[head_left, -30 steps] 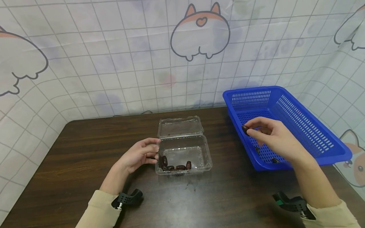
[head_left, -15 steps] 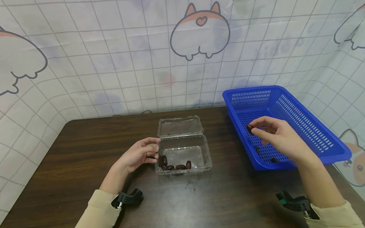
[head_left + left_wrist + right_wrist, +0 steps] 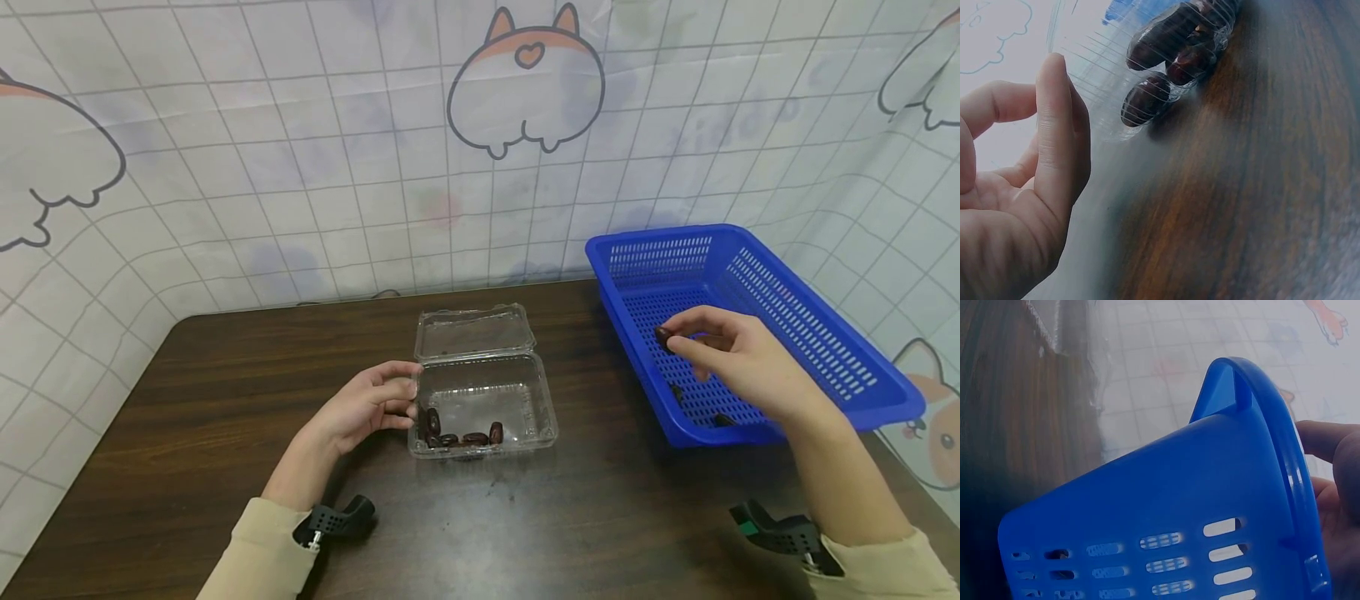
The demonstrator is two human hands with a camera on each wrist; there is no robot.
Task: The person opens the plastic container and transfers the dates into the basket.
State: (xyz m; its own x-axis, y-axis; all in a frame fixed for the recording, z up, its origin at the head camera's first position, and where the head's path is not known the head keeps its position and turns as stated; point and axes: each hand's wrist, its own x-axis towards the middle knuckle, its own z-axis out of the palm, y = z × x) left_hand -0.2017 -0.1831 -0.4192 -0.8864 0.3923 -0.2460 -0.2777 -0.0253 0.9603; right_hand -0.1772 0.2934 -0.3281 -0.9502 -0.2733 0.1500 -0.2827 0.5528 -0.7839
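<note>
My right hand (image 3: 738, 358) pinches a dark brown date (image 3: 663, 337) between thumb and fingertips, above the left side of the blue basket (image 3: 892, 408). In the right wrist view the basket wall (image 3: 1179, 469) hides the date. Several dark pieces, probably dates (image 3: 723, 420), lie on the basket floor. At the centre of the table, a hinged clear plastic box (image 3: 491, 408) stands with its lid folded back. Its left edge is held by the fingertips of my left hand (image 3: 367, 408). Several dates (image 3: 476, 438) lie along the box's near side and near left corner.
The box's lid (image 3: 476, 333) lies toward the back of the dark wooden table (image 3: 300, 333). A white gridded cloth (image 3: 375, 167) with cartoon animals hangs behind and at both sides. The basket's rim stands well above the tabletop.
My right hand has moved a little to the right, further over the basket, with the date still pinched. My left hand and the box stay where they were.
</note>
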